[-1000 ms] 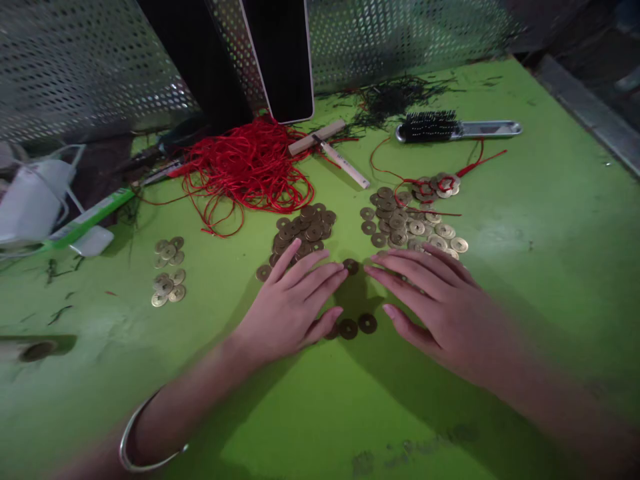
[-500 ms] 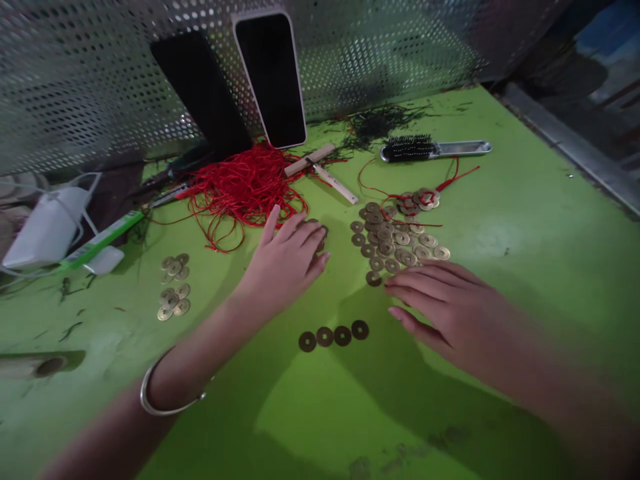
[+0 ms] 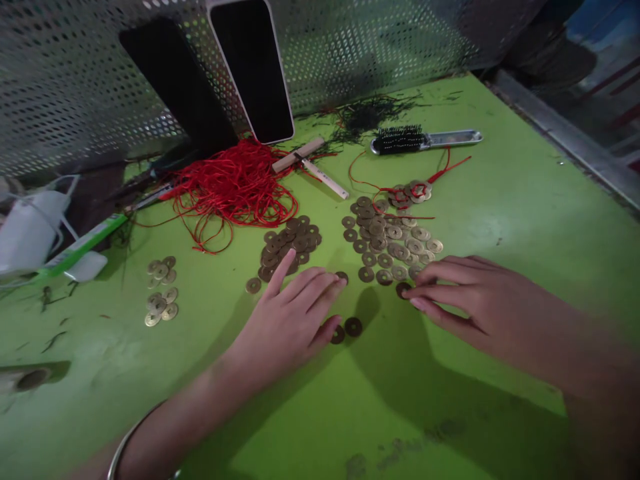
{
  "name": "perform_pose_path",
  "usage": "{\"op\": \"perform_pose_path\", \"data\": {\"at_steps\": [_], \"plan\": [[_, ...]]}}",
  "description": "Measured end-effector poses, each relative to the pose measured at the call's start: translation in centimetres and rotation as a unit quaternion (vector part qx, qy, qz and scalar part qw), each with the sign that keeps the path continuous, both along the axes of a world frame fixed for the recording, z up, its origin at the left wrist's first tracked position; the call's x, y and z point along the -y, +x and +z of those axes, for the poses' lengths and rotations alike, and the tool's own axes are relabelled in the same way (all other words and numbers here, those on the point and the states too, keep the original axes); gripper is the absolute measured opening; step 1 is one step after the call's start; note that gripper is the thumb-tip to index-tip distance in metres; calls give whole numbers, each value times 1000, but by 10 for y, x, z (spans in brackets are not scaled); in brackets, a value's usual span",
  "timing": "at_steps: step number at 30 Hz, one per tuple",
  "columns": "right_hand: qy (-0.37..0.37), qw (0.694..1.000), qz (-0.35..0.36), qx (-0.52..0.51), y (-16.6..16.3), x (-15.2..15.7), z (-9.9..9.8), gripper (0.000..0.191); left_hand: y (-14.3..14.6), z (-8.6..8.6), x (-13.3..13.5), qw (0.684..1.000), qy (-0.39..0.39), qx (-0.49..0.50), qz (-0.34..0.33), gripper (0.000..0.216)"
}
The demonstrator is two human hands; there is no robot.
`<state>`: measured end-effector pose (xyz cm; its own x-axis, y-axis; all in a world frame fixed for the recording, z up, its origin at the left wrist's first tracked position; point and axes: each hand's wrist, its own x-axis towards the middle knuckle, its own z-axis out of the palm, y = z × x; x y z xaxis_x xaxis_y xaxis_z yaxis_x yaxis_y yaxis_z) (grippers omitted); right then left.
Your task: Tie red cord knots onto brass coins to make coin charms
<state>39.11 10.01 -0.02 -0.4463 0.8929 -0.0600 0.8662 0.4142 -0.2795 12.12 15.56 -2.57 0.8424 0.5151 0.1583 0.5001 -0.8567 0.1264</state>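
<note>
My left hand [image 3: 295, 310] has its fingers stretched apart over the green table, with a fingertip on a single brass coin [image 3: 342, 277]. Below that hand, two coins of a row [image 3: 353, 327] show; the hand covers the rest of the row. Thumb and forefinger of my right hand [image 3: 460, 297] pinch the edge of a dark holed coin [image 3: 403, 291] at the near side of the right coin pile [image 3: 385, 244]. Beyond my left fingers lies another coin pile [image 3: 293, 243]. Coins tied with red cord [image 3: 410, 194] rest behind the right pile.
Tangled red cord [image 3: 235, 183] lies before propped phones [image 3: 254, 70]. A wooden-handled tool [image 3: 323, 175], a hairbrush [image 3: 425, 140] and dark clippings [image 3: 373, 115] are at the back. Small coin groups [image 3: 162, 307], a white adapter [image 3: 30, 227] and a tube [image 3: 27, 379] are at left.
My left hand has come nearer from the far left pile, uncovering it, and now overlies part of the coin row. My right hand has drawn a coin slightly out from the right pile.
</note>
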Motion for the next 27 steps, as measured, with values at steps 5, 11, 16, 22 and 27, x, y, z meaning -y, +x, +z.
{"op": "perform_pose_path", "data": {"at_steps": [5, 11, 16, 22, 27], "plan": [[24, 1000, 0, 15, 4, 1, 0, 40, -4, -5, 0, 998, -14, 52, 14, 29], [21, 999, 12, 27, 6, 2, -2, 41, -4, -11, 1, 998, -24, 65, 2, 29], [8, 999, -7, 35, 8, 7, 2, 38, -4, -10, 2, 997, -24, 79, 3, 28], [76, 994, 1, 73, 10, 12, 0, 34, -6, -9, 1, 995, -14, 97, 23, 22], [92, 995, 27, 30, 4, 11, 1, 31, -6, -9, 1, 997, -14, 79, 21, 26]]}}
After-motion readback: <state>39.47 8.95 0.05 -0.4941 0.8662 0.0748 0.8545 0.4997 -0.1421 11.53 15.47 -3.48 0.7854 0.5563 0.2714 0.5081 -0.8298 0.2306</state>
